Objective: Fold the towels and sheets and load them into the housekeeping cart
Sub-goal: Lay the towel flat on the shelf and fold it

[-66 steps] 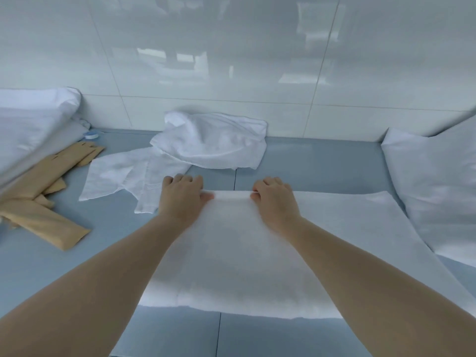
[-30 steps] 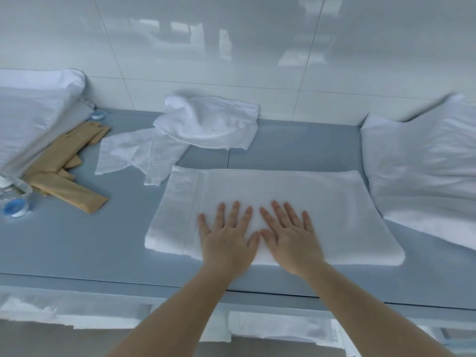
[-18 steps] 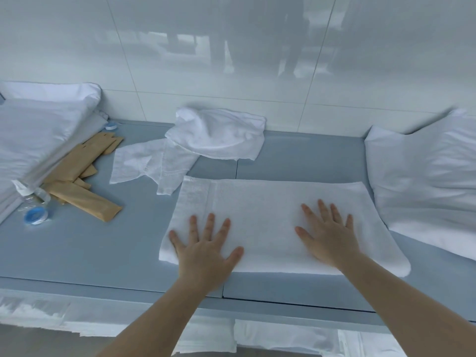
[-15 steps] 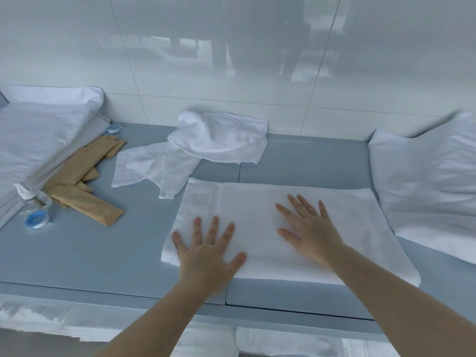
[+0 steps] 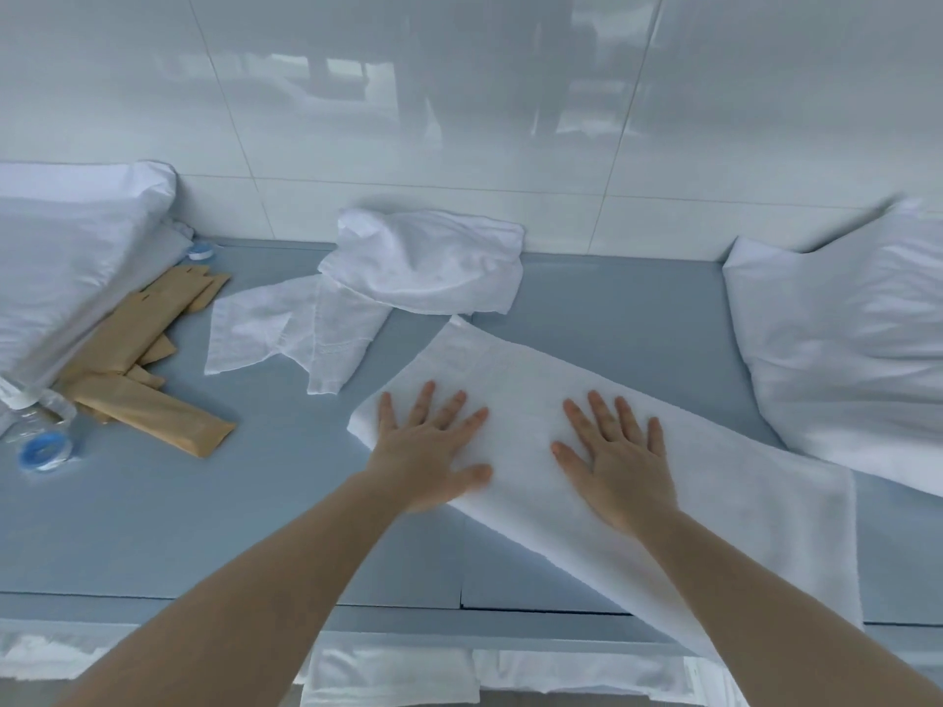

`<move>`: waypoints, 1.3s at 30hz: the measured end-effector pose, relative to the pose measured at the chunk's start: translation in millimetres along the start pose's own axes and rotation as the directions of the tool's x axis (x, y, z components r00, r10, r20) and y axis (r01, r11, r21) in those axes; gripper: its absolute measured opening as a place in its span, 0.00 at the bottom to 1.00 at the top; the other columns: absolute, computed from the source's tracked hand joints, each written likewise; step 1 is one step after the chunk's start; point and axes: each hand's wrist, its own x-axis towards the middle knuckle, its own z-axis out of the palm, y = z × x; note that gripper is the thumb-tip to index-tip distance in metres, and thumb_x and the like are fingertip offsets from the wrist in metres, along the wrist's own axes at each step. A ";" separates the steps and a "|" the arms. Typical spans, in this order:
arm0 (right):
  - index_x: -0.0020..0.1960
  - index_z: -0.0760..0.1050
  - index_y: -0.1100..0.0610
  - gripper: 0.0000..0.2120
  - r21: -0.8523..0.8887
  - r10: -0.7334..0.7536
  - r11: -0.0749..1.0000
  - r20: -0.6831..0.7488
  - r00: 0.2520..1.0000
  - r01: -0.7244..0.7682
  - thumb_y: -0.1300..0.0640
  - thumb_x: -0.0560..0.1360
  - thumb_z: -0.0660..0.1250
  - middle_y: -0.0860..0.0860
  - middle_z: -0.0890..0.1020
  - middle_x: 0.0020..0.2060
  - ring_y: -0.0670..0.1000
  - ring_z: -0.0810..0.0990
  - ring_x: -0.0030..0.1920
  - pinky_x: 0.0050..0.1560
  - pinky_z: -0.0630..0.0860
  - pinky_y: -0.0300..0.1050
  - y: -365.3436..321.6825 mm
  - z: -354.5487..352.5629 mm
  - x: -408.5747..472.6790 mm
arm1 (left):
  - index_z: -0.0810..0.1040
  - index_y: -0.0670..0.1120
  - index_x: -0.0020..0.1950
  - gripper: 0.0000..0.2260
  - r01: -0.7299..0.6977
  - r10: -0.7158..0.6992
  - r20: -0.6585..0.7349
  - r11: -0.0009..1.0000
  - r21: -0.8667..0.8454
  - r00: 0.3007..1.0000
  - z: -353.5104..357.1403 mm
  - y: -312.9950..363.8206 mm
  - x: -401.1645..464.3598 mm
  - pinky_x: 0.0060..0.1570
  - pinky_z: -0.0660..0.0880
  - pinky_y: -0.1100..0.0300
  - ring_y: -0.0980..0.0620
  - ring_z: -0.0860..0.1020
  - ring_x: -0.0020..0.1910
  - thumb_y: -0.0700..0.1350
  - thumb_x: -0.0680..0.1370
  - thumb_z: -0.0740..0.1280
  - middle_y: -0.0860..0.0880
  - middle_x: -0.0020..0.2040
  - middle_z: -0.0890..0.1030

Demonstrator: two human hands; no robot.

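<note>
A folded white towel [image 5: 740, 507] lies askew on the grey-blue counter [image 5: 255, 528], its right end hanging over the front edge. My left hand [image 5: 428, 446] presses flat on the towel's left end with fingers spread. My right hand [image 5: 617, 461] lies flat on the towel's middle, fingers straight. Behind them, a crumpled white towel [image 5: 428, 262] sits against the tiled wall, with a thin white cloth [image 5: 286, 329] spread beside it.
A stack of white linen [image 5: 66, 257] fills the left end of the counter, with tan paper packets [image 5: 143, 375] and small bottles [image 5: 41, 441] next to it. A white pillow-like bundle [image 5: 847, 344] sits at the right. More white linen [image 5: 388, 676] shows on a shelf below.
The folded towel has turned from square with the counter edge to a diagonal, its right end now over the front edge. Both hands stay flat on it, the right one nearer the left.
</note>
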 end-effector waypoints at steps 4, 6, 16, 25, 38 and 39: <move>0.76 0.35 0.40 0.32 0.041 0.198 0.980 -0.024 0.980 -0.197 0.32 0.74 0.33 0.43 0.38 0.77 0.53 0.37 0.77 0.73 0.36 0.61 -1.5 3.3 -7.3 | 0.45 0.59 0.78 0.29 0.107 -0.119 -0.135 0.990 -0.092 0.984 4.5 50.3 15.9 0.70 0.31 0.37 0.42 0.36 0.77 0.65 0.79 0.47 0.49 0.80 0.42; 0.76 0.35 0.42 0.32 0.073 0.299 0.952 -0.033 0.954 -0.296 0.33 0.75 0.34 0.45 0.39 0.77 0.54 0.38 0.77 0.73 0.36 0.63 -4.1 5.7 -8.9 | 0.47 0.54 0.79 0.30 0.172 -0.192 -0.149 0.976 -0.136 0.970 11.3 80.0 22.9 0.71 0.33 0.38 0.38 0.38 0.77 0.63 0.79 0.48 0.43 0.79 0.43; 0.78 0.38 0.50 0.34 0.097 0.411 0.908 -0.017 0.912 -0.407 0.35 0.77 0.39 0.55 0.40 0.78 0.60 0.37 0.76 0.71 0.35 0.67 6.8 5.8 -2.0 | 0.42 0.54 0.79 0.34 0.071 -0.092 -0.163 0.989 -0.130 0.982 24.1 103.7 71.2 0.71 0.32 0.41 0.40 0.35 0.76 0.66 0.77 0.46 0.40 0.78 0.39; 0.75 0.36 0.37 0.30 -0.014 -0.006 1.000 0.000 1.000 0.006 0.33 0.74 0.33 0.42 0.38 0.77 0.51 0.34 0.76 0.72 0.35 0.64 41.2 -2.3 25.1 | 0.40 0.64 0.77 0.31 -0.217 0.218 -0.068 0.976 0.021 0.974 2.1 86.2 132.5 0.73 0.32 0.47 0.48 0.35 0.77 0.70 0.76 0.43 0.49 0.79 0.38; 0.75 0.36 0.38 0.27 0.018 0.159 0.987 -0.015 0.987 -0.159 0.36 0.77 0.33 0.44 0.40 0.77 0.55 0.38 0.77 0.70 0.38 0.69 61.3 -3.6 81.0 | 0.45 0.46 0.79 0.27 -0.065 0.049 -0.201 0.995 -0.071 0.978 17.4 148.4 74.9 0.73 0.35 0.47 0.47 0.40 0.78 0.54 0.83 0.46 0.44 0.80 0.45; 0.75 0.37 0.38 0.27 0.019 0.154 0.988 -0.016 0.988 -0.154 0.36 0.77 0.33 0.44 0.41 0.77 0.54 0.39 0.77 0.70 0.39 0.69 64.1 -4.4 86.2 | 0.44 0.46 0.79 0.29 -0.062 0.044 -0.205 0.995 -0.081 0.978 21.4 149.3 68.3 0.73 0.35 0.47 0.47 0.39 0.78 0.56 0.82 0.47 0.44 0.79 0.44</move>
